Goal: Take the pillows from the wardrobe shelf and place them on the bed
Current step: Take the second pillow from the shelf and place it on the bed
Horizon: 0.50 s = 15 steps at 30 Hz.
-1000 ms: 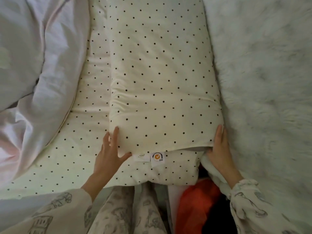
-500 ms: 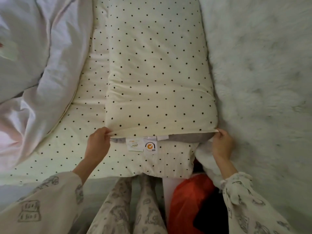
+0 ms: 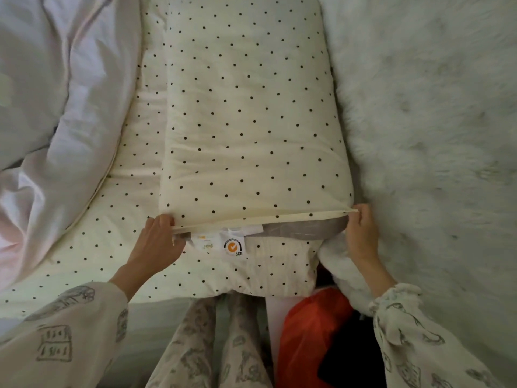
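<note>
A long cream pillow (image 3: 251,113) with black dots lies lengthwise on the bed's matching dotted sheet (image 3: 123,225). Its case is open at the near end, where a grey inner pillow (image 3: 302,229) and white labels (image 3: 221,243) show. My left hand (image 3: 158,243) pinches the left corner of the case's open hem. My right hand (image 3: 362,233) pinches the right corner. The hem is pulled taut between them.
A crumpled white duvet (image 3: 56,107) lies along the left. A fluffy white blanket (image 3: 433,135) covers the right side of the bed. Below the bed edge are my patterned trousers (image 3: 212,345) and an orange-red bag (image 3: 307,337) with something black beside it.
My hands went from resting flat against the pillow's near end to pinching the case's hem corners and stretching it straight. The grey inner pillow and labels became visible.
</note>
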{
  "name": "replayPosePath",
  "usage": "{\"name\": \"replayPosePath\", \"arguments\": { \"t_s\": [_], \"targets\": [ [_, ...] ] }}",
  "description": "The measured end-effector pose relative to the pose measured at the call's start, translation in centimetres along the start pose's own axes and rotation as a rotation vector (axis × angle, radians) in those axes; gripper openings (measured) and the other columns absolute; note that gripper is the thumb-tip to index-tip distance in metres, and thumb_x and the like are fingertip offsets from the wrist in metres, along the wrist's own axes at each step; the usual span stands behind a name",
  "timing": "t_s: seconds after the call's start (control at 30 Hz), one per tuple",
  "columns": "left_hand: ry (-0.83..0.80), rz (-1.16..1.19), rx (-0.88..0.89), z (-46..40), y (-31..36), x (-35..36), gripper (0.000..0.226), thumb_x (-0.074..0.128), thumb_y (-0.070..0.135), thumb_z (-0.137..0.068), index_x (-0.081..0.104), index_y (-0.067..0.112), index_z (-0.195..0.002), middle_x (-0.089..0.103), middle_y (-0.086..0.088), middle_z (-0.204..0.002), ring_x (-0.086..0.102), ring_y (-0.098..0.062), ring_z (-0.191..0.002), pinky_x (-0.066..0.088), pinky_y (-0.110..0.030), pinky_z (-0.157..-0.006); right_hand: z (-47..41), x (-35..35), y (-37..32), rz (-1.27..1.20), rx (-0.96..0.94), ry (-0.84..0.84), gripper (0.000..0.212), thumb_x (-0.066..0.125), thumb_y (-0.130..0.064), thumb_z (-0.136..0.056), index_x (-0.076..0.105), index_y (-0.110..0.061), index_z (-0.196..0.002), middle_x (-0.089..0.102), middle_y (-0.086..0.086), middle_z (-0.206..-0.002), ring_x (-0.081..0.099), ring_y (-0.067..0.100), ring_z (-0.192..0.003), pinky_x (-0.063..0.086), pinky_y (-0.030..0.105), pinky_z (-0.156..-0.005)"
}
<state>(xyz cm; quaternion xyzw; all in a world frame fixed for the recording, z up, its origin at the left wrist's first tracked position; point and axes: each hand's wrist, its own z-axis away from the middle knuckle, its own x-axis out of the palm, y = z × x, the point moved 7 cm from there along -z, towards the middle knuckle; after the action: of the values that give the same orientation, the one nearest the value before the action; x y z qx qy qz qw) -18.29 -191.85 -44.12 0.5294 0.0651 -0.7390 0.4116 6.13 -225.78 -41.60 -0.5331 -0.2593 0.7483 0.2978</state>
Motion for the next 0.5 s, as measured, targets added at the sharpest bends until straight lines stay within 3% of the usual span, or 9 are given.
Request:
{"name": "replayPosePath", "arguments": {
  "t_s": [0.03,0.17,0.3,0.4,0.5],
  "targets": [
    [-0.025,-0.037,0.007,0.0,-0.2,0.3,0.032,0.064,0.009,-0.075,0.047,-0.001,-0.099,0.052,-0.017,-0.093,0.044,-0.033,-0.087,0.043,-0.044,-0.073,0.2,0.3,0.2,0.057,-0.043,-0.059,0.005,0.045,-0.009,-0.087,0.043,-0.012,-0.084,0.048,0.001,-0.074,0.047,0.023,-0.071,0.032,0.030,-0.056],
    [0.016,0.009,-0.015,-0.6,-0.8,0.6,0.029,0.070,0.013,-0.078,0.045,0.005,-0.090,0.058,-0.018,-0.083,0.050,-0.034,-0.074,0.044,-0.041,-0.061,0.2,1.5,0.7,0.374,-0.198,-0.321,0.031,0.065,-0.019,-0.074,0.039,-0.015,-0.089,0.053,0.003,-0.081,0.051,0.023,-0.071,0.036,0.030,-0.060],
    [0.018,0.099,-0.134,-0.9,-1.5,0.7,0.025,0.067,0.021,-0.082,0.046,0.008,-0.087,0.060,-0.014,-0.075,0.052,-0.034,-0.067,0.041,-0.038,-0.059,0.3,1.3,0.3,0.568,-0.285,-0.413,0.048,0.075,-0.032,-0.072,0.035,-0.012,-0.090,0.053,0.009,-0.086,0.054,0.028,-0.075,0.037,0.031,-0.059],
    [0.017,0.157,-0.199,-0.6,-1.3,0.1,0.023,0.069,0.023,-0.080,0.050,0.010,-0.079,0.057,-0.008,-0.064,0.053,-0.031,-0.063,0.038,-0.033,-0.057,0.4,0.8,-0.5,0.593,-0.221,-0.285,0.045,0.075,-0.032,-0.074,0.041,-0.007,-0.087,0.060,0.021,-0.087,0.058,0.036,-0.078,0.038,0.034,-0.059],
    [0.100,0.212,-0.244,0.6,-0.9,-1.0,0.027,0.073,0.025,-0.076,0.053,0.008,-0.067,0.055,-0.007,-0.054,0.049,-0.028,-0.053,0.044,-0.036,-0.050,1.7,-0.4,-1.3,0.416,-0.173,-0.002,0.021,0.068,-0.010,-0.077,0.053,0.004,-0.074,0.060,0.028,-0.070,0.057,0.039,-0.063,0.035,0.036,-0.053]
  ]
}}
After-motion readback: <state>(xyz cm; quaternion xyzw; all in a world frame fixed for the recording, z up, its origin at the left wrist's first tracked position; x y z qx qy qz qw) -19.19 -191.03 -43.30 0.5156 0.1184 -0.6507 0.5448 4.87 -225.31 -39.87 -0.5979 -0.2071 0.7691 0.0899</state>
